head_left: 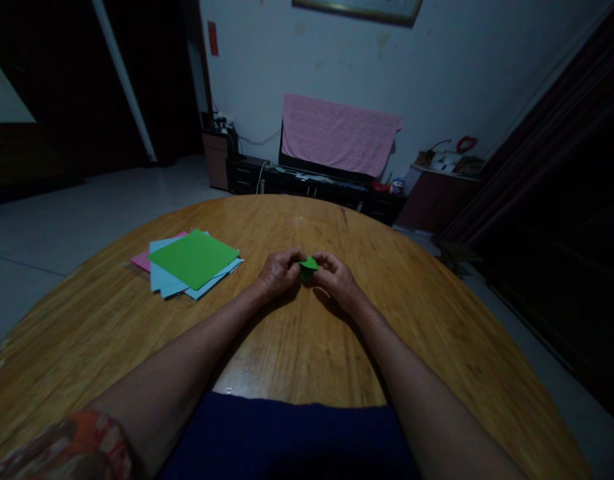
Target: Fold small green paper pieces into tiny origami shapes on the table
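Observation:
Between my two hands is a small piece of folded green paper (309, 265), held just above the wooden table. My left hand (281, 272) is closed, its thumb and fingers pinching the paper's left side. From the right, my right hand (335, 277) grips the other side between thumb and fingers. Parts of the paper are hidden by the fingers, so its exact folded shape is unclear. To the left lies a stack of coloured paper sheets, a green sheet (194, 258) on top, light blue sheets (159, 279) below it and a pink sheet (141, 260) at the far left.
The round wooden table (307, 347) fills the space before me. Past its far edge, a pink towel (339, 133) drapes over a screen on a low black cabinet (307, 187). A side cabinet (431, 200) holding assorted items stands to the right.

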`<state>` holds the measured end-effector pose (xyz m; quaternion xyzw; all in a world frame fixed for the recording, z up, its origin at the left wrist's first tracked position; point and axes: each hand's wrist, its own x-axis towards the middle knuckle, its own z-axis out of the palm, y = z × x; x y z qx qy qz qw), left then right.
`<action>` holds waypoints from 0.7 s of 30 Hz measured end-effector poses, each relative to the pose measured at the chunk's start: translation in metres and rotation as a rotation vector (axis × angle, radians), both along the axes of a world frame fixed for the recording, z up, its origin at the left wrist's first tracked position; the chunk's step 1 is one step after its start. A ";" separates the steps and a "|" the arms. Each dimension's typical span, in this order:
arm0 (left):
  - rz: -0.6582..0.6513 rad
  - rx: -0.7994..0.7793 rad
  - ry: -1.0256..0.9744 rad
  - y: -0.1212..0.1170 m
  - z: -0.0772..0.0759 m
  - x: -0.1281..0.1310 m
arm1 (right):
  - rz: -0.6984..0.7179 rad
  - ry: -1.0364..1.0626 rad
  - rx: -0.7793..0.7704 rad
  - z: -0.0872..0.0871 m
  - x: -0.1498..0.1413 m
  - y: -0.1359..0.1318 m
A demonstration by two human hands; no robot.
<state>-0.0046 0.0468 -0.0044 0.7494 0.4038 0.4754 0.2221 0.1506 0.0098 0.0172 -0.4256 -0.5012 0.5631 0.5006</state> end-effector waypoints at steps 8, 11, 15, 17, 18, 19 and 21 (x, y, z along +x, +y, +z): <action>0.018 0.252 0.155 -0.002 -0.001 0.002 | -0.096 0.091 -0.001 -0.001 -0.002 0.006; 0.001 0.294 0.155 -0.001 -0.002 0.002 | -0.102 0.092 0.004 -0.002 -0.003 0.006; -0.025 0.299 0.130 -0.002 0.000 0.003 | -0.112 0.065 0.045 -0.005 -0.003 0.006; -0.030 0.238 0.118 -0.003 0.001 0.004 | -0.122 0.032 0.084 -0.008 -0.002 0.009; -0.036 0.196 0.104 -0.004 0.002 0.005 | -0.126 0.012 0.103 -0.011 -0.001 0.011; -0.044 0.154 0.082 -0.005 0.002 0.005 | -0.132 -0.008 0.125 -0.013 -0.001 0.014; -0.067 0.072 0.020 -0.004 0.001 0.005 | -0.142 -0.041 0.159 -0.017 0.001 0.019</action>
